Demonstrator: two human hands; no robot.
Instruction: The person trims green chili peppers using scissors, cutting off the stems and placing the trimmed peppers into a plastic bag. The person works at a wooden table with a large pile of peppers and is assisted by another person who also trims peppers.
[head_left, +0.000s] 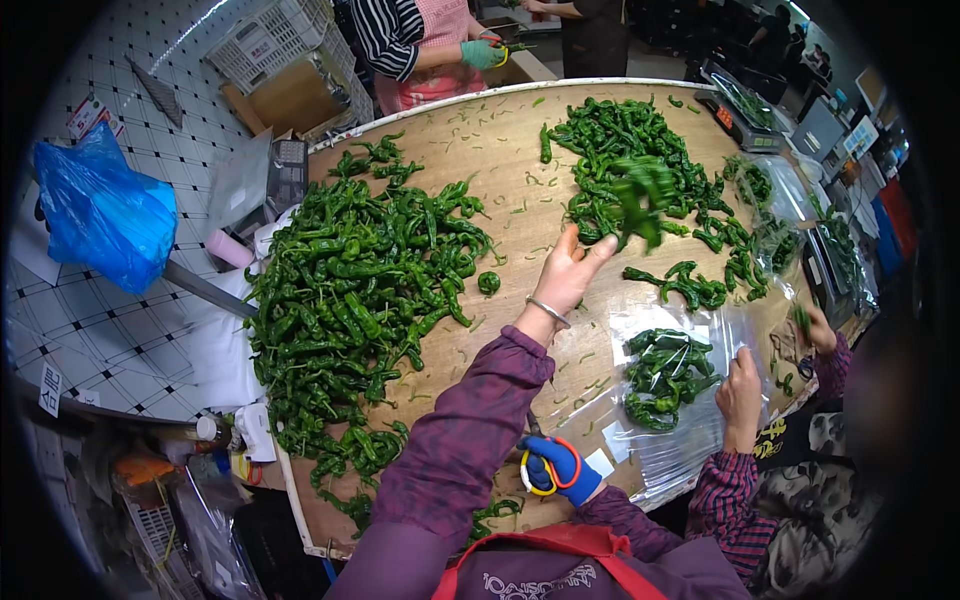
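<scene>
My left hand (571, 274), bare and with a bracelet at the wrist, reaches over the middle of the table. Its thumb and forefinger are apart, with nothing visible between them. Just beyond the fingertips, a motion-blurred bunch of green peppers (643, 196) appears to be in the air, in front of the far pepper pile (637, 135). Close to my body, my right hand (564, 466) wears a blue glove and grips scissors with red and yellow handles (574, 459). A large heap of green peppers (345, 292) covers the table's left side. One pepper (489, 283) lies alone beside that heap.
At right, a co-worker's hand (739, 394) touches a clear plastic bag (667, 457) with peppers. Scales (750, 139) stand along the right edge. Across the wooden table (517, 255), a person's green-gloved hand (482, 54) holds scissors. A blue plastic bag (105, 210) hangs left. Stem bits litter the wood.
</scene>
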